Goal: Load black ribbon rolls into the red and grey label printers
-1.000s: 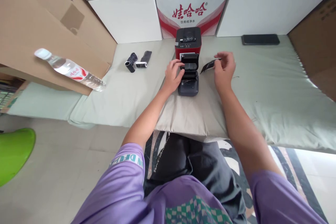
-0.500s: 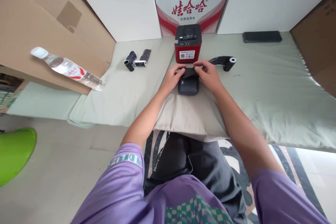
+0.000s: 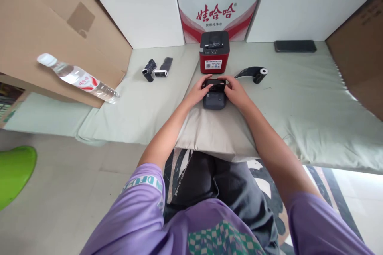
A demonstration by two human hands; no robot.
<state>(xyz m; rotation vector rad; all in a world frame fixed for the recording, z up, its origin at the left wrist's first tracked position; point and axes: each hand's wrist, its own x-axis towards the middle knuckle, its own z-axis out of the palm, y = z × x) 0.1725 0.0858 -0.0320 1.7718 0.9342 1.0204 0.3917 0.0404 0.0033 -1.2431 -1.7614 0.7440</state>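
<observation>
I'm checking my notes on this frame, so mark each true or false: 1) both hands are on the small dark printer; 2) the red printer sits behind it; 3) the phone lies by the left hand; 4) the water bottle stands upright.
1) True: the left hand and right hand rest on the small dark printer.
2) True: the red printer is behind it.
3) False: the phone lies far right.
4) False: the water bottle lies tilted.

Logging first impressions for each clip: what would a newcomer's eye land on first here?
Both hands, the left hand and right hand, meet at centre on a small dark printer on the pale cushion. Just behind it stands a red printer, before a white carton with red lettering. At far left a water bottle lies against cardboard.
</observation>
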